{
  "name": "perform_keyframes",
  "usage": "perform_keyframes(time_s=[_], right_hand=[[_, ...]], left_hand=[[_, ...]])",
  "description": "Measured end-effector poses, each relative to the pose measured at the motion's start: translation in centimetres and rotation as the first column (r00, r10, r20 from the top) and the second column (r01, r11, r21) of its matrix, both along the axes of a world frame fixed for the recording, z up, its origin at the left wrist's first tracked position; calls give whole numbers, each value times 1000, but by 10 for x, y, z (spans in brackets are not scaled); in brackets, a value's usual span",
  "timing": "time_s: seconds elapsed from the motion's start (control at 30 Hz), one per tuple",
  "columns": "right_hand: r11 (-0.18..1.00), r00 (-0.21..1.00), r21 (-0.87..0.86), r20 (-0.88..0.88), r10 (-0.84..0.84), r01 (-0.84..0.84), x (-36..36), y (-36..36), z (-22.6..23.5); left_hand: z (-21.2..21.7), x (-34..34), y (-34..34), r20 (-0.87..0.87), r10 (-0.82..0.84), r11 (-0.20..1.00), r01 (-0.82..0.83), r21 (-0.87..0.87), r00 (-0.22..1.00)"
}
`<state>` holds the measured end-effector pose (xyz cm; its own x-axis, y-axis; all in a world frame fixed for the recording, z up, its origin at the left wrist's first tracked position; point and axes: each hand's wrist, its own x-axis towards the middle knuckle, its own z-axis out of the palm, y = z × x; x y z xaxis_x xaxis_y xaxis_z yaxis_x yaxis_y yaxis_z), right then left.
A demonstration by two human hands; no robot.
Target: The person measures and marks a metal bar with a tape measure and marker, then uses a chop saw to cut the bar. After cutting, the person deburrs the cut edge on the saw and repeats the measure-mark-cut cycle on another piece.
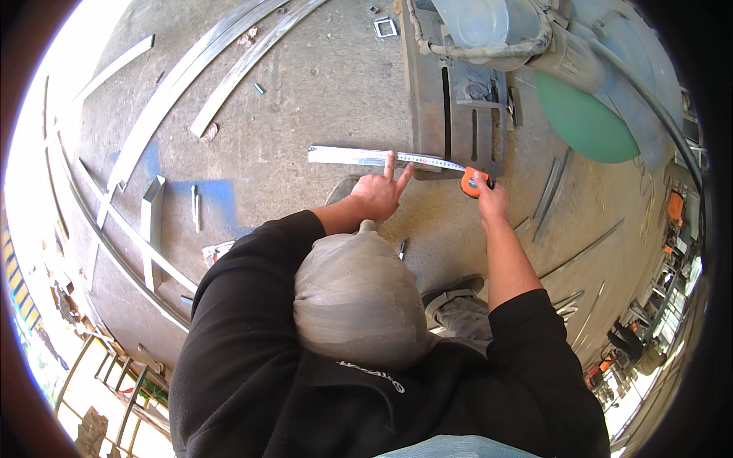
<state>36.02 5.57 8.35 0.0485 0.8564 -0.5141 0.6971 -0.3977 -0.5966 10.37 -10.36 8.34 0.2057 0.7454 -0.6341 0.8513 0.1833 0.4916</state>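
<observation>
My right hand (pixel 492 200) is closed around an orange tape measure (pixel 473 182). From its case the pale tape blade (pixel 431 161) runs out to the left, along a short silvery metal bar (pixel 343 156). My left hand (pixel 376 194) lies over the near side of the bar with two fingers stretched out and spread, their tips touching the blade. The bar's left end projects over the floor. Its right part lies at the near end of a grey metal machine base (pixel 431 114); the blade partly covers it.
Long metal strips (pixel 164 107) lie on the concrete floor at left, near a square metal tube (pixel 153 197) and a marker (pixel 195 208). A large blue-grey machine with a green rounded part (pixel 584 122) stands at far right. Thin rods (pixel 551 195) lie below it.
</observation>
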Motion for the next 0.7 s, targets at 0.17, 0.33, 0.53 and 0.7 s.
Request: perform_keyframes(time_s=[0.17,0.33,0.53,0.7], right_hand=[[1000,1000,-26,-18,-15,14,2,-4,1],[977,976,-100,-132,176,-189,9,-14,8],[906,915,-156,-157,372,-395,6,-59,14],[842,863,-191,-120,490,-504,-34,-115,35]], left_hand=[[2,-3,-1,-12,30,999,-31,-29,999],[-14,-11,-12,-244,122,989,-96,113,962],[-11,-35,-48,-112,123,771,-24,636,986],[23,-26,-49,239,138,928,-210,308,961]])
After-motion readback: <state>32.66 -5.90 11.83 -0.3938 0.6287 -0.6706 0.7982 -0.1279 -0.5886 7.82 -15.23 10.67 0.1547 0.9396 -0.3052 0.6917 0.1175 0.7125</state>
